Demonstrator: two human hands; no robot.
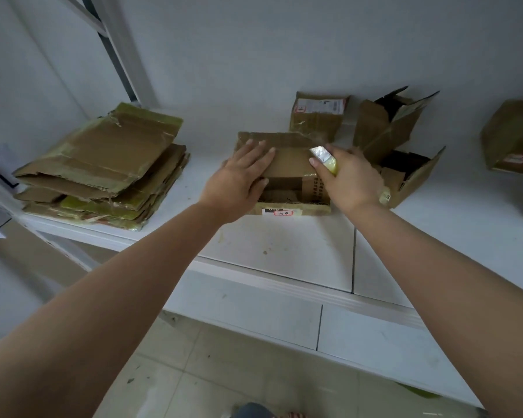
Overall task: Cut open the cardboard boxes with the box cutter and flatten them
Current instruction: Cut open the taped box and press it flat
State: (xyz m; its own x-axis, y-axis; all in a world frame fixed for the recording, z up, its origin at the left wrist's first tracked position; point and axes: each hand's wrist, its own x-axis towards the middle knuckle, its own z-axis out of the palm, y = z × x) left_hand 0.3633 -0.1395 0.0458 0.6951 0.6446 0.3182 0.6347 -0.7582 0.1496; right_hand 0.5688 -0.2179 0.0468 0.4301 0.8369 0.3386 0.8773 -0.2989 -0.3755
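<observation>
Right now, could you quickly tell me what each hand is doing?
Left hand: open, fingers flat, pressing on the cardboard box.
Right hand: closed around the yellow box cutter, over the same box.

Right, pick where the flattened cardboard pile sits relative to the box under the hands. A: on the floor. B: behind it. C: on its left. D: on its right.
C: the flattened pile lies on the shelf, left of the box under both hands.

Brown cardboard boxes (284,164), yellow box cutter (329,164), white shelf (284,251), red-white label (319,105)
</observation>
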